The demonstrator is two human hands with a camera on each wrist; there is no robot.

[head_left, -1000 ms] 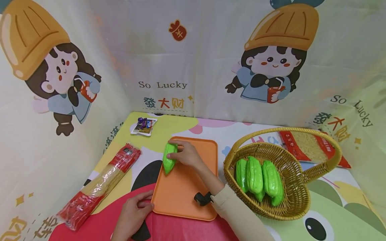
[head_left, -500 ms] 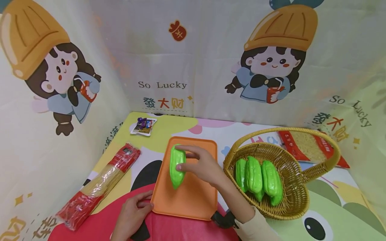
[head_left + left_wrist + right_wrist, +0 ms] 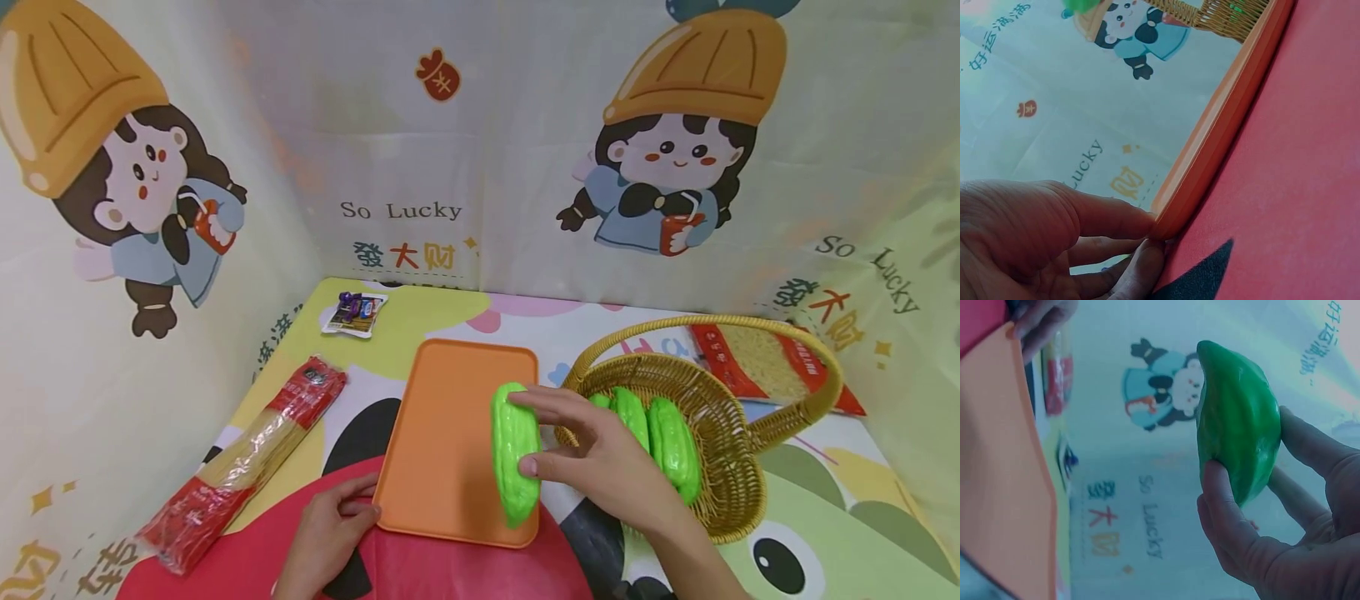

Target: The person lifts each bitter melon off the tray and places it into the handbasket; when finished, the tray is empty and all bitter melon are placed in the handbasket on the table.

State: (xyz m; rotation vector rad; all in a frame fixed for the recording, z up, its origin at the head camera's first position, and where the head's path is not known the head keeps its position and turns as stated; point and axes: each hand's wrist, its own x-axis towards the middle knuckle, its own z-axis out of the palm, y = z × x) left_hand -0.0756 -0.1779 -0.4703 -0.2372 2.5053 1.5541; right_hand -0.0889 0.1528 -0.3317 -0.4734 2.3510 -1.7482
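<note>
My right hand holds a green bitter melon upright between thumb and fingers, above the right edge of the orange tray. In the right wrist view the ridged bitter melon sits at the fingertips, lifted off any surface. At the tray's near left corner, my left hand pinches the rim; the left wrist view shows its fingertips close together on the tray's corner. The wicker basket, partly behind my right hand, contains several more bitter melons.
A long red packet of dry noodles lies left of the tray. Small snack packets lie at the back left. Behind the basket, with its tall arched handle, is another red packet. Printed cloth walls enclose the table's back and sides.
My right hand has lifted the bitter melon from the tray's far left side and carried it right and nearer, towards the basket. The left hand stays at the tray's corner.
</note>
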